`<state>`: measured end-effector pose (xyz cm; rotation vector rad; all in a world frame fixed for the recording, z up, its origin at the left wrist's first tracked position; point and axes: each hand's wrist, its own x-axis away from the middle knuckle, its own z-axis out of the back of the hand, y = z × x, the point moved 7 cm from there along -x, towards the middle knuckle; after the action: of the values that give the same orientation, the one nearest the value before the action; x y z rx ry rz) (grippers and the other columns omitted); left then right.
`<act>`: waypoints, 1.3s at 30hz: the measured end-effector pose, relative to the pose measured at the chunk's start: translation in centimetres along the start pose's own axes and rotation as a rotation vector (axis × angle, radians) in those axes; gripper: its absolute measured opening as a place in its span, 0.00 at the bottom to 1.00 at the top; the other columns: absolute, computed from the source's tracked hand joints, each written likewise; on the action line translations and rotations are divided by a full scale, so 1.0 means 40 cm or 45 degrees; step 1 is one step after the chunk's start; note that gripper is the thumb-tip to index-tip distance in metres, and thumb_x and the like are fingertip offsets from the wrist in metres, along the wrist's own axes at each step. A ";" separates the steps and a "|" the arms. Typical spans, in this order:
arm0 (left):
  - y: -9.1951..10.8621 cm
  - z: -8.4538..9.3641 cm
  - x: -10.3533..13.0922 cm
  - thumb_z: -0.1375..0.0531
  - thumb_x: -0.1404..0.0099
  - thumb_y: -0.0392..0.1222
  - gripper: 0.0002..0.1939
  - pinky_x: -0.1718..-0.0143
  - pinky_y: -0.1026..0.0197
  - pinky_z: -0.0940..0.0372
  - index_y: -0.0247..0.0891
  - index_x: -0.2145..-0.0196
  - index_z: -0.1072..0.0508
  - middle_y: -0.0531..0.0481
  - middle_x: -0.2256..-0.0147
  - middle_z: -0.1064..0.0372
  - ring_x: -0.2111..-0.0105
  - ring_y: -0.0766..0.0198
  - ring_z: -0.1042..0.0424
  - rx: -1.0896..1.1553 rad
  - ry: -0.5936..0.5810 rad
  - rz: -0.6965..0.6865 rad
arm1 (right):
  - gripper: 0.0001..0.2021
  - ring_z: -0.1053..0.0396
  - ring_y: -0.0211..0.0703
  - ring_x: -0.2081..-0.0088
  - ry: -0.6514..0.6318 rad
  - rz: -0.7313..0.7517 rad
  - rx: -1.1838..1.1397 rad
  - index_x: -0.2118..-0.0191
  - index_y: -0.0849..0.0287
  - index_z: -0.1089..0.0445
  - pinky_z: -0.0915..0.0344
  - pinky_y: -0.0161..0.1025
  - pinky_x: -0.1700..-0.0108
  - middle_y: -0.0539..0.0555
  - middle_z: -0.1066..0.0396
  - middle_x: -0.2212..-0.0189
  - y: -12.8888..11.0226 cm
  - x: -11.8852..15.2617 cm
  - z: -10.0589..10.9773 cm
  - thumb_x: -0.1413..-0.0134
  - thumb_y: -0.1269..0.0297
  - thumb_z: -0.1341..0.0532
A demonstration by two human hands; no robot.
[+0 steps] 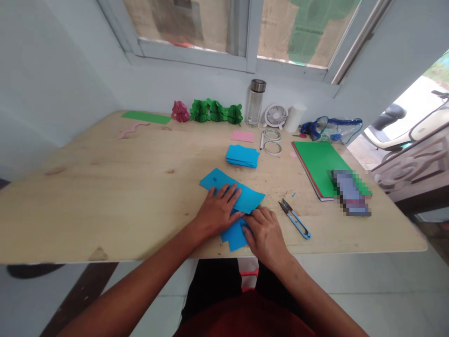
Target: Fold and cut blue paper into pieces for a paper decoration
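We hold the blue sheet [250, 194] down, on our side of the blue stack [242, 157], with our left grip [218, 211] spread flat, presumably steadying it, while our right grip [265, 232] curls at its edge, pinching what we cannot tell.

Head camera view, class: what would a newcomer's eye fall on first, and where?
Probably the bright blue sheet near the front edge of the table, with the left hand on it and the right hand at its lower edge. Next, perhaps the green paper shapes in a row at the back, beside a pink paper shape, then the broad green cover at the right.
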<state>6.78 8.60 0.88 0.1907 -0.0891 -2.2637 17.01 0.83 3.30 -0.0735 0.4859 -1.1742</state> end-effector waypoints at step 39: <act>0.031 0.043 0.207 0.55 0.28 0.45 0.22 0.39 0.39 0.50 0.41 0.40 0.36 0.43 0.41 0.36 0.38 0.50 0.44 0.362 0.299 0.095 | 0.11 0.26 0.44 0.70 0.403 -0.410 -0.528 0.71 0.54 0.25 0.32 0.40 0.66 0.50 0.24 0.74 0.071 0.100 0.099 0.41 0.57 0.40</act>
<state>2.17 1.45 1.83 0.5922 -0.2890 -2.1308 22.24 -2.40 4.68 -0.3371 1.0230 -1.3910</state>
